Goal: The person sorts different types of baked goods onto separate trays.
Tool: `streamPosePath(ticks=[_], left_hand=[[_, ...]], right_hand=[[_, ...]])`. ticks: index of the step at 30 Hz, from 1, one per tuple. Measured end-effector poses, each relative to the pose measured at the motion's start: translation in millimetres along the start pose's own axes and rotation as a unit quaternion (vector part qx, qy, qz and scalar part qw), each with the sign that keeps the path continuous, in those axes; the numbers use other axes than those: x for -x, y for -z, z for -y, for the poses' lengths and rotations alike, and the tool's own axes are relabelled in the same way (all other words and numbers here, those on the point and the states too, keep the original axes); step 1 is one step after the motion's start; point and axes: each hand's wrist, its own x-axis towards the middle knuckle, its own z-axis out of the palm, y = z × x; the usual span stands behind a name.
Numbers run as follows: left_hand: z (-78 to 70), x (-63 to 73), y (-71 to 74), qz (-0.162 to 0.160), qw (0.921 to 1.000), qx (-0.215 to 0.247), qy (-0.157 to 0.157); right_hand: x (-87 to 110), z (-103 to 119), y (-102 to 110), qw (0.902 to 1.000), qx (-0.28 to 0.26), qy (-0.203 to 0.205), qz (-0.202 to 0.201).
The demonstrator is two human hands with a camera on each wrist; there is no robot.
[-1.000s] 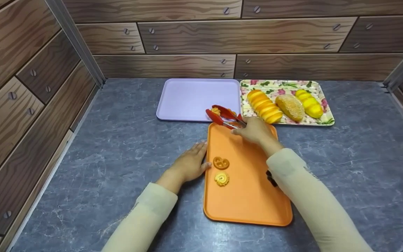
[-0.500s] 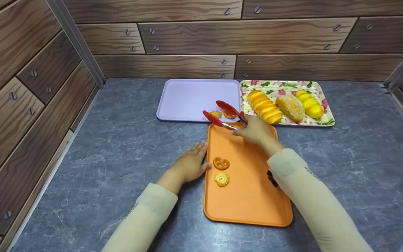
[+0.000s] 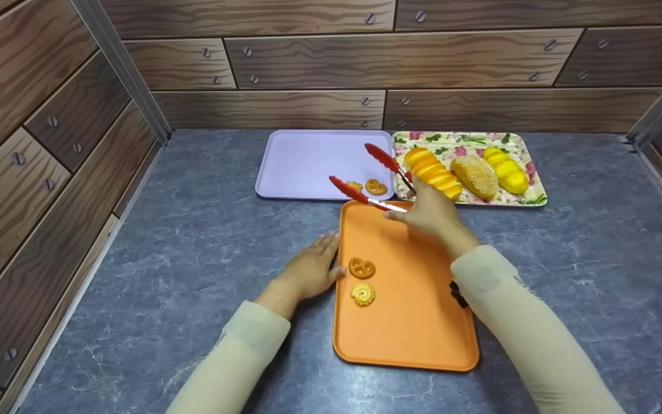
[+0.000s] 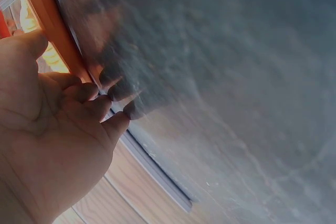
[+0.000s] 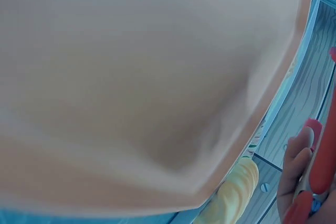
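Observation:
My right hand (image 3: 431, 211) holds red-tipped tongs (image 3: 378, 178), whose arms are spread wide over the near right corner of the purple tray (image 3: 314, 161). Between and below the tips, a small pretzel (image 3: 376, 187) and a yellow cookie (image 3: 355, 187) lie on that tray; one tong arm partly hides the cookie. My left hand (image 3: 308, 270) rests at the left edge of the orange tray (image 3: 411, 322), its thumb on the rim and fingers straight along the side. On the orange tray lie another pretzel (image 3: 361, 268) and a round yellow cookie (image 3: 363, 294).
A floral tray (image 3: 538, 195) at the back right carries an orange sliced loaf (image 3: 431, 172), a seeded bun (image 3: 474, 177) and a yellow loaf (image 3: 506, 171). Wood-patterned walls (image 3: 308, 63) bound the grey tabletop (image 3: 204, 230) at the back and sides.
The tongs have spread apart, letting go of the cookie, which now lies by the pretzel on the purple tray. My right hand has shifted slightly right; the left hand stays put.

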Motion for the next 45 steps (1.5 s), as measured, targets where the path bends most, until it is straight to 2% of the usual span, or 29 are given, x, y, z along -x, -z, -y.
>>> streamPosePath(ticks=[7,14,26,37,45], left_hand=[[-0.1,0.5,-0.7,-0.001,1.0,-0.001,0.0],[-0.1,0.3,-0.4,0.0,1.0,-0.001,0.001],[0.9,0.0,0.1,0.013,0.9998,-0.005,0.012],[-0.2,-0.2,0.6,0.016,0.9998,-0.002,0.01],[0.9,-0.8,-1.2,0.015,0.9998,-0.005,0.011]], right_hand=[[5.7,-7,4,0.9998,0.006,0.006,-0.017],[16.4,-19,12,0.9997,-0.001,0.02,-0.015],[37.6,-37,19,0.9977,0.033,0.059,0.0],[58.7,-54,26,0.9907,0.022,0.134,-0.002],[71.4,-65,27,0.9837,0.031,0.176,0.019]])
